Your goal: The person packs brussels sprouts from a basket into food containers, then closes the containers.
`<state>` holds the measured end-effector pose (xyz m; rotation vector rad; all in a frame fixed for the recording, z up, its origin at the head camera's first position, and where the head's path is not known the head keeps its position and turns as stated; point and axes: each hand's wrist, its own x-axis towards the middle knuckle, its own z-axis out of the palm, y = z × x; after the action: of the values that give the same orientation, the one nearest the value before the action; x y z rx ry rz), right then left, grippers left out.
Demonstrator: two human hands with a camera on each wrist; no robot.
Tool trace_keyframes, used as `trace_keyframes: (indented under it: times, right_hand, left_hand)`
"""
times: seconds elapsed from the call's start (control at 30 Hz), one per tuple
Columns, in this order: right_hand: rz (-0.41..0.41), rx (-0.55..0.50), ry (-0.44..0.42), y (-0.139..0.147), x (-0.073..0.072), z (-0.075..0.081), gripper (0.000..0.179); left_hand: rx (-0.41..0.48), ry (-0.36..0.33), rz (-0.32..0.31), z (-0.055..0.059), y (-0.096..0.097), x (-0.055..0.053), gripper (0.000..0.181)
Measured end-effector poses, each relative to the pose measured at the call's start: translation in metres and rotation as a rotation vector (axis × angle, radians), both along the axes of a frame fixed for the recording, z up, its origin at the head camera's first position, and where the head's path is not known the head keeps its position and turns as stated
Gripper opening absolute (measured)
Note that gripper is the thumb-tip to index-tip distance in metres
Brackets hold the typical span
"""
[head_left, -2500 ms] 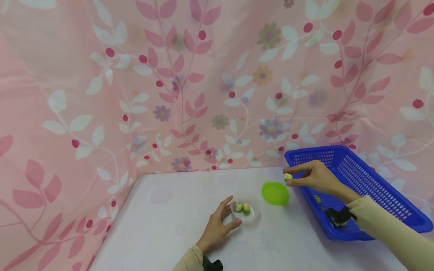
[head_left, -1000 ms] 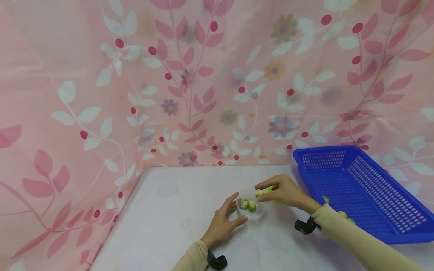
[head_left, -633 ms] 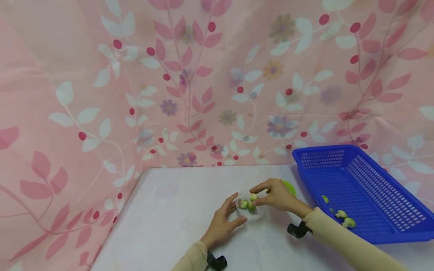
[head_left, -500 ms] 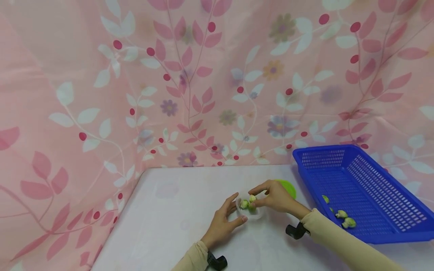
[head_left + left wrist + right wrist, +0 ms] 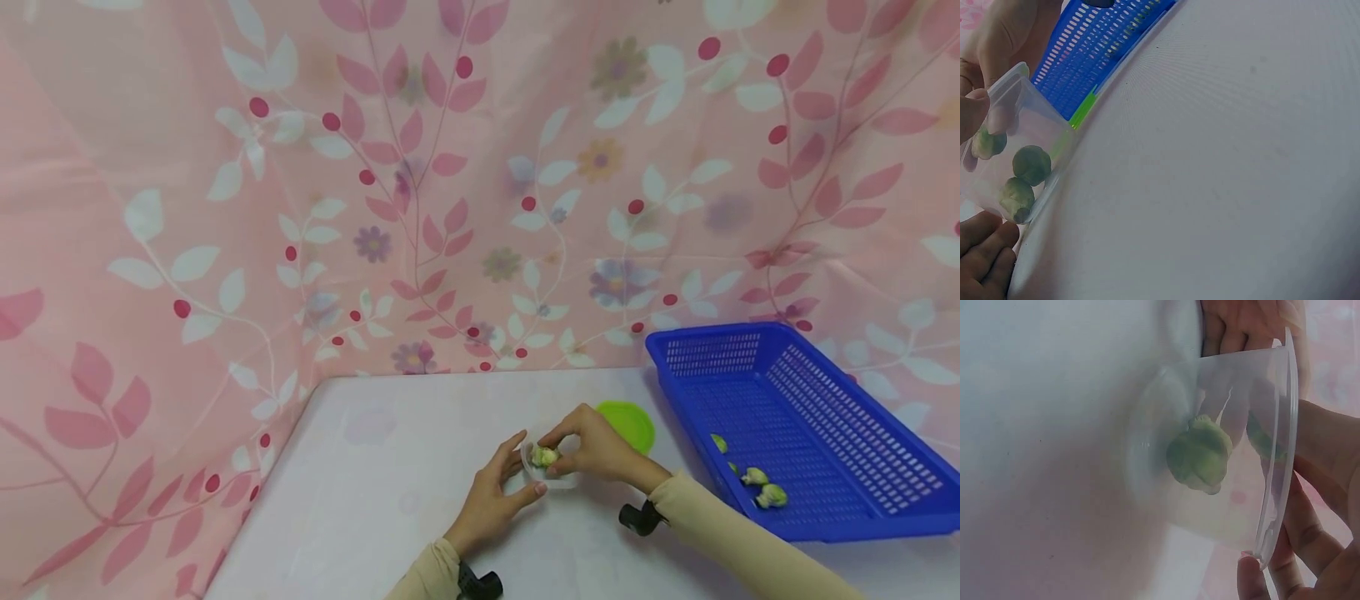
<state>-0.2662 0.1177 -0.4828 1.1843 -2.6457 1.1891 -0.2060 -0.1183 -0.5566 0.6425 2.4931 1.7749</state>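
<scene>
My left hand (image 5: 483,504) holds a clear plastic tub (image 5: 558,482) on the white table, with the thumb on one side and fingers on the other. From the right, my right hand (image 5: 600,446) reaches over the rim and pinches a Brussels sprout (image 5: 543,457) between thumb and fingers. The left wrist view shows this pinched sprout (image 5: 990,142) inside the tub, above two Brussels sprouts lying at the bottom, a darker green sprout (image 5: 1032,165) and a paler sprout (image 5: 1017,199). Through the tub wall (image 5: 1241,519) in the right wrist view, one sprout (image 5: 1199,455) shows clearly.
A bright green round lid (image 5: 628,425) lies behind my right hand. On the right stands a blue plastic basket (image 5: 862,521) with several Brussels sprouts (image 5: 771,496) along its near left side. A pink floral cloth (image 5: 495,208) hangs behind the table (image 5: 360,500).
My right hand has carried the Brussels sprout left from the basket's edge to the tub and then lowered it inside. My left hand has stayed at the tub.
</scene>
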Motion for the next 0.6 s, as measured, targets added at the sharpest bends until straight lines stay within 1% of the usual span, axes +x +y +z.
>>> trace_keyframes:
  times: [0.13, 0.3, 0.5, 0.6]
  right_hand:
    - [-0.014, 0.054, 0.012, -0.004, 0.002, -0.001, 0.033]
    - [-0.04, 0.145, 0.032, -0.009, 0.005, -0.001, 0.029]
    - [-0.026, 0.225, 0.083, -0.016, 0.007, 0.004, 0.027]
    - [-0.021, 0.269, 0.089, -0.017, 0.006, 0.005, 0.027]
  left_hand:
    - [0.0, -0.003, -0.002, 0.001, 0.0, 0.001, 0.082]
    - [0.007, -0.011, -0.006, 0.002, 0.0, 0.002, 0.083]
    - [0.026, -0.013, -0.013, 0.003, 0.0, 0.001, 0.08]
    - [0.02, -0.016, -0.013, 0.003, 0.0, 0.0, 0.081]
